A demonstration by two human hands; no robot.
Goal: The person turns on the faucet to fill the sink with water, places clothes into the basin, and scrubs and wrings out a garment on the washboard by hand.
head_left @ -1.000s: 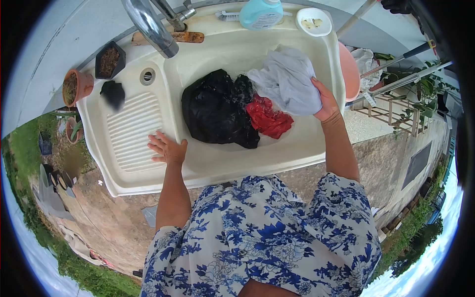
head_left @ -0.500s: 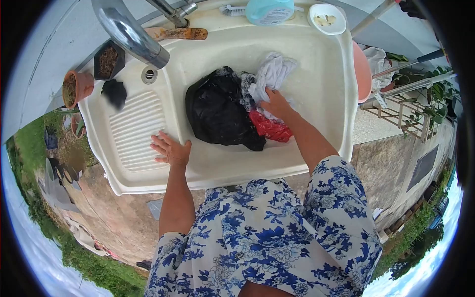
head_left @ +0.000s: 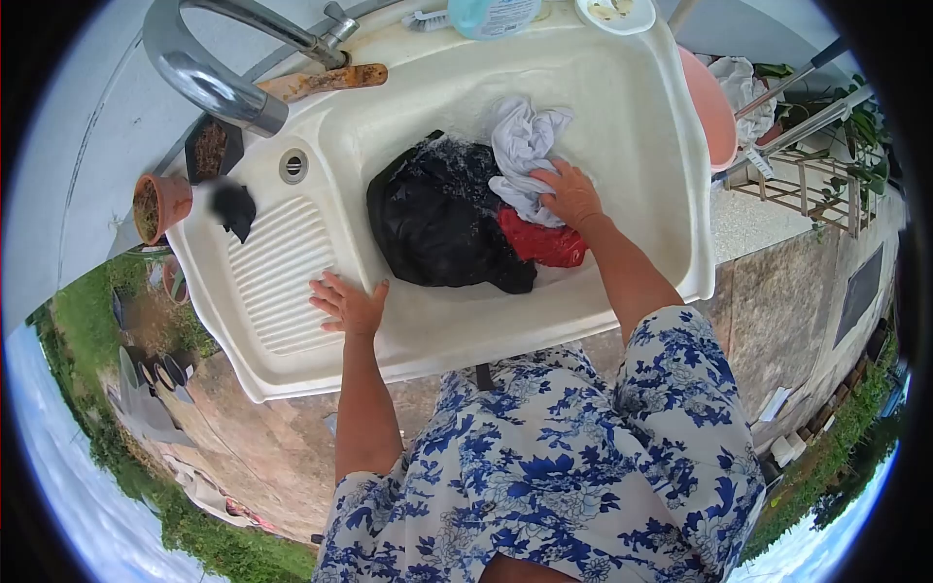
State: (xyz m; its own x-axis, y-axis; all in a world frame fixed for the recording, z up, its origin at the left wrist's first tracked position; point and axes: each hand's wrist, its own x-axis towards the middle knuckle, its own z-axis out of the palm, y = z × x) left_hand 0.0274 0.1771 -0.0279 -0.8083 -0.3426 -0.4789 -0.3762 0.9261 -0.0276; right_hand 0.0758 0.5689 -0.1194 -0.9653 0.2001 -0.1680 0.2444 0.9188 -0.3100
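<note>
In the head view a white wet cloth [head_left: 525,146] lies bunched in the basin of the cream laundry sink [head_left: 641,146]. My right hand [head_left: 573,197] rests on its near right side, the fingers bent into the fabric. Just below the hand is a crumpled red cloth [head_left: 544,239]. A large black garment [head_left: 428,223], wet and with some suds on it, spreads to the left, touching both. My left hand [head_left: 353,307] is open, fingers spread, at the ridge beside the ribbed washboard [head_left: 282,277]; it holds nothing.
A chrome faucet [head_left: 209,83] arches over the left side near the drain [head_left: 293,166]. A wooden-handled tool [head_left: 335,80], a brush [head_left: 426,19], a blue bottle [head_left: 494,15] and a white dish [head_left: 616,12] line the back rim. A small black cloth [head_left: 233,208] lies by the washboard.
The view has shifted and tilted slightly. My right hand stays at the white cloth, its fingers now laid further over it. My left hand keeps its spread pose by the washboard.
</note>
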